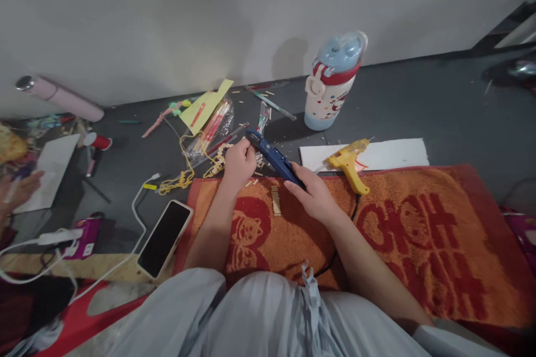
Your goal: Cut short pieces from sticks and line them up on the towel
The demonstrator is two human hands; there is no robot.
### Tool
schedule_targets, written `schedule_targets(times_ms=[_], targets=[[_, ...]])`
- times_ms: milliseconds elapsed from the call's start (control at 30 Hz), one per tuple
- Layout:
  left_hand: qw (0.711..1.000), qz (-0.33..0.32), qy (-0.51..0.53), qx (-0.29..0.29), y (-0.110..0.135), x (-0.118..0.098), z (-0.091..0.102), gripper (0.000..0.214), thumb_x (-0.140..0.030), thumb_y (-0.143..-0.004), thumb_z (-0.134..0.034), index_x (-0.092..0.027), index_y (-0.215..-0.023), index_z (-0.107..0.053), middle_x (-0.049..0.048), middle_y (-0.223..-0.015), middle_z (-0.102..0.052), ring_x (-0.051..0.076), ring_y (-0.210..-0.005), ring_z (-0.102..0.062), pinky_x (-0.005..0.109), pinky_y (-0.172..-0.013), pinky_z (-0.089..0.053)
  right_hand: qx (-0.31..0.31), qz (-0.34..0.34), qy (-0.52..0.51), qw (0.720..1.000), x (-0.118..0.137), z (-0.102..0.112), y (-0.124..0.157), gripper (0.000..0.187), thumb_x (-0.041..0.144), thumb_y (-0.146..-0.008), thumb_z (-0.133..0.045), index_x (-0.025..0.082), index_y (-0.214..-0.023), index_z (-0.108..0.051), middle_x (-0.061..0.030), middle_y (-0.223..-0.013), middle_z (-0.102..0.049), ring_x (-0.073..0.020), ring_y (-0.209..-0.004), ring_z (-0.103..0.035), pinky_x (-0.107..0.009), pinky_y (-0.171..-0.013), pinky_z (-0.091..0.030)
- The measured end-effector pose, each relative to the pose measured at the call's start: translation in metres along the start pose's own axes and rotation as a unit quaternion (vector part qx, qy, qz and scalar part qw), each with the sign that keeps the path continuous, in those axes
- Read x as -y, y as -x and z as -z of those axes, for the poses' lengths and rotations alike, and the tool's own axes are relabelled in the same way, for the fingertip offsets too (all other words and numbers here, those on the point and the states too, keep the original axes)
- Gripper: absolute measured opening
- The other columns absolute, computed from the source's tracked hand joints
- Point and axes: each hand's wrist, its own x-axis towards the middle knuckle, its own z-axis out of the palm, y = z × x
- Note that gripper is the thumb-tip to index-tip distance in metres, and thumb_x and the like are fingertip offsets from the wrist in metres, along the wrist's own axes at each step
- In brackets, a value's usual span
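My right hand [314,192] is wrapped round the lower end of a long dark blue hand tool [274,159], possibly a cutter; its exact kind is unclear. At the tool's upper end my left hand [240,162] is closed, and whatever its fingers pinch is hidden. Below the tool, a neat row of short wooden stick pieces [275,201] lies on the orange and red towel [301,245]. More loose bits are scattered by my left hand. A chain of small wooden pieces [218,162] rests beside its wrist.
A yellow glue gun [349,163] lies on a white board [397,153], its cord crossing the towel. A bottle [333,86] stands behind. Leftward are bagged sticks [213,122], yellow yarn [178,181], a phone [165,239], a white cable and another person's hand [25,189].
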Motion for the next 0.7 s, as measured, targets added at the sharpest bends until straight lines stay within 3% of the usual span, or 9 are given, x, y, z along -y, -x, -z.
schedule_targets(times_ms=[300,700], targets=[[0.995,0.049,0.081,0.030,-0.0010,0.0004,0.0017,0.021,-0.015,-0.077,-0.042,-0.020,-0.057,-0.040,-0.0031,-0.044,-0.044,0.012,-0.044,-0.046,0.024,-0.047,-0.030,0.000,0.001,0.002,1.000,-0.0004,0.0018,0.0003,0.050,0.047,-0.089,-0.040,0.016,-0.128,-0.047,-0.0145,-0.114,-0.061,-0.0274,-0.107,-0.056,-0.042,-0.093,-0.043],[0.958,0.123,0.249,0.073,-0.0036,-0.0019,0.0037,0.016,-0.014,-0.076,-0.046,-0.018,-0.061,-0.046,-0.0057,-0.043,-0.039,0.007,-0.034,-0.042,0.021,-0.037,-0.027,0.027,0.008,0.002,1.000,-0.0013,0.0000,-0.0004,0.052,0.045,-0.089,-0.041,0.012,-0.130,-0.042,-0.0171,-0.119,-0.056,-0.0274,-0.112,-0.052,-0.044,-0.096,-0.041]])
